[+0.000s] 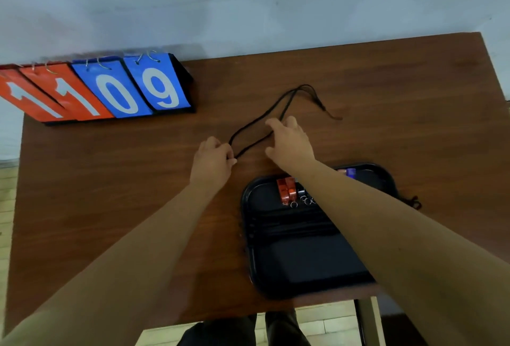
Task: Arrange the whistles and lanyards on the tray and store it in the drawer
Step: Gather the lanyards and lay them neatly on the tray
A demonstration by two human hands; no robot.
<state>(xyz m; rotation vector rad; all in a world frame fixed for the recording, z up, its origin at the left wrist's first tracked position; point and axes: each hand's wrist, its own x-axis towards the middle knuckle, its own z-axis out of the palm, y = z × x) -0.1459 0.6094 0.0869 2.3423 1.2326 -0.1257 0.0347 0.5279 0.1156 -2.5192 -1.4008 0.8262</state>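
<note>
A black plastic tray [246, 207] with rounded corners and a raised rim sits at the near edge of a dark wood-grain bench [110, 180]. In the tray's far end stand two translucent orange whistles [287, 189], side by side, with small metal split rings [294, 204] just nearer than them. A purple whistle [350, 172] lies at the tray's far right corner. Folded lanyards [289, 225] of thin black cord lie in bands across the tray's middle, likely laid flat so the tray will fit in a drawer. A loose cord end [412, 202] spills over the tray's right rim.

Just beyond the tray's far left corner, the left hand [214, 160] pinches the near bend of one more lanyard [256, 124], its fingers [229, 153] curled tight on the cord. Directly beyond the tray, the right hand [292, 141] reaches over the same cord with fingers [271, 124] loosely spread. It cannot be told whether they grip the cord or only rest on it. The lanyard is a long, narrow, limp loop that runs away from the tray over the bench, with a frayed tail at its far end. The hands seem placed to fold it shorter.

Far left of the tray stands a flip scoreboard [110, 89] with glossy orange and blue number cards. Beyond it is a pale wall [248, 0].
</note>
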